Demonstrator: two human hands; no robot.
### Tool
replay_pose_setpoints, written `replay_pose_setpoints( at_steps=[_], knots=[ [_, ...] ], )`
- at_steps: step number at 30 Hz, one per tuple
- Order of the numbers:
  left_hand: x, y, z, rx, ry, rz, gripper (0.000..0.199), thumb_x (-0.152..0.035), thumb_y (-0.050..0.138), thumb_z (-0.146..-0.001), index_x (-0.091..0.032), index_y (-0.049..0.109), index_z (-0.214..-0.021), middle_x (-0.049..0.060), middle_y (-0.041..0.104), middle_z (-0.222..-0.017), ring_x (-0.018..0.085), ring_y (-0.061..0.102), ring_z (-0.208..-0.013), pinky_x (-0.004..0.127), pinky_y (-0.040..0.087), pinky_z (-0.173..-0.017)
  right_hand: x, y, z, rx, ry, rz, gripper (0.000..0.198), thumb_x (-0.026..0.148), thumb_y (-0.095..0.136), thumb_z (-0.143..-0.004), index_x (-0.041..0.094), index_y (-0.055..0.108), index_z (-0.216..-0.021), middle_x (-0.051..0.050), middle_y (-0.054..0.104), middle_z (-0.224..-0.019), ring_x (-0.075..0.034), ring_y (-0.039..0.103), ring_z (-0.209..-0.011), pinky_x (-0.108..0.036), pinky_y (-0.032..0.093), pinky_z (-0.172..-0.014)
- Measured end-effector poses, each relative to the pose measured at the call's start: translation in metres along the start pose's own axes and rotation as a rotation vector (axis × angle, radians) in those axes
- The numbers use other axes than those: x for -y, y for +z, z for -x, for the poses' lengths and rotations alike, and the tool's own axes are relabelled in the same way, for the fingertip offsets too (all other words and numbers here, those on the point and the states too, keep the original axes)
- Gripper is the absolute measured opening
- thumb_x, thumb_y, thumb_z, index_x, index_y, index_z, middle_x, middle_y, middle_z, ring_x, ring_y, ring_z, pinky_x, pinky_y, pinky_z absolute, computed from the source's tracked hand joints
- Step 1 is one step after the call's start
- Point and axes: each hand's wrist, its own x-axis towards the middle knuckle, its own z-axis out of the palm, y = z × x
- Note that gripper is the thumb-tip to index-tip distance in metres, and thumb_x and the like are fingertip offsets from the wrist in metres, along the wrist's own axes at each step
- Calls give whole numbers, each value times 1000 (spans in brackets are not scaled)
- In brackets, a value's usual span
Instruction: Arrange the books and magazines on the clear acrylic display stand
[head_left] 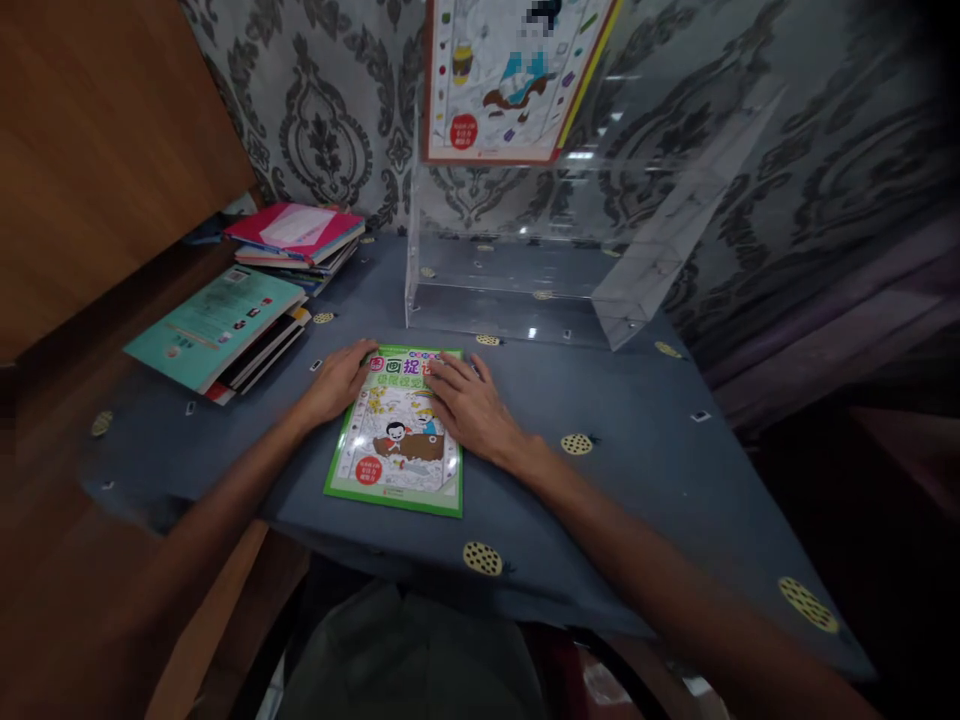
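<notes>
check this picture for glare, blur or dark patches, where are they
Head view: small glare spots on the green book, bright glints on the clear rack; head view: the left forearm blurs toward the lower left; head view: the right side sinks into deep shadow; head view: the upper book is partly pixelated.

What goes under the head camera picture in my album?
Left hand and right hand at the sides of a green-edged book, clear stand behind, stacked books at left.
</notes>
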Motion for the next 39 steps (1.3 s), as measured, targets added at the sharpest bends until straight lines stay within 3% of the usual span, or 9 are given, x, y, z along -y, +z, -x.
replay_pose_setpoints(
  at_steps=[9, 16, 22, 28, 33, 39],
  knots=[
    [-1, 4, -8, -5, 50, -81, 40, -20, 35, -98, -18, 57, -132, 10, 62, -140, 23, 52, -135, 42, 38, -115, 77, -6, -1, 243, -501, -130, 36, 28, 49, -103, 30, 60, -137, -9, 53, -151, -25, 42, -144, -54, 30, -120],
    [1, 4, -8, -10, 62, -71, 41, -21, 34, -99, -16, 58, -132, 10, 62, -142, 23, 52, -136, 42, 40, -114, 62, -18, 19, 275, -547, -282, 30, 31, 51, -103, 33, 67, -129, -6, 54, -150, -22, 35, -149, -52, 24, -123],
    [-1, 4, -8, -22, 73, -75, 41, -19, 34, -98, -15, 59, -130, 12, 62, -141, 24, 53, -135, 43, 43, -112, 36, -21, 61, 193, -437, -461, 26, 29, 54, -102, 27, 73, -120, -9, 47, -155, -20, 24, -153, -47, 31, -121],
    [-4, 4, -6, -52, 17, -101, 38, -21, 38, -99, -17, 62, -128, 13, 60, -142, 26, 58, -127, 45, 46, -108, 25, -26, 92, 107, -280, -485, 26, 30, 56, -101, 23, 71, -121, -13, 52, -150, -22, 37, -148, -50, 39, -117],
    [-8, 3, -5, -46, -10, -142, 38, -19, 39, -98, -15, 63, -128, 13, 62, -139, 27, 60, -123, 46, 47, -105, 20, -28, 93, 109, -190, -453, 27, 32, 57, -100, 24, 69, -122, -12, 48, -154, -23, 36, -149, -52, 42, -115],
    [-11, 3, -6, -28, -17, -199, 39, -17, 38, -98, -17, 62, -130, 14, 61, -140, 28, 59, -124, 46, 46, -106, 9, -16, 70, 60, -61, -319, 34, 31, 55, -100, 22, 65, -132, -17, 46, -155, -30, 36, -149, -58, 38, -115]
  ],
)
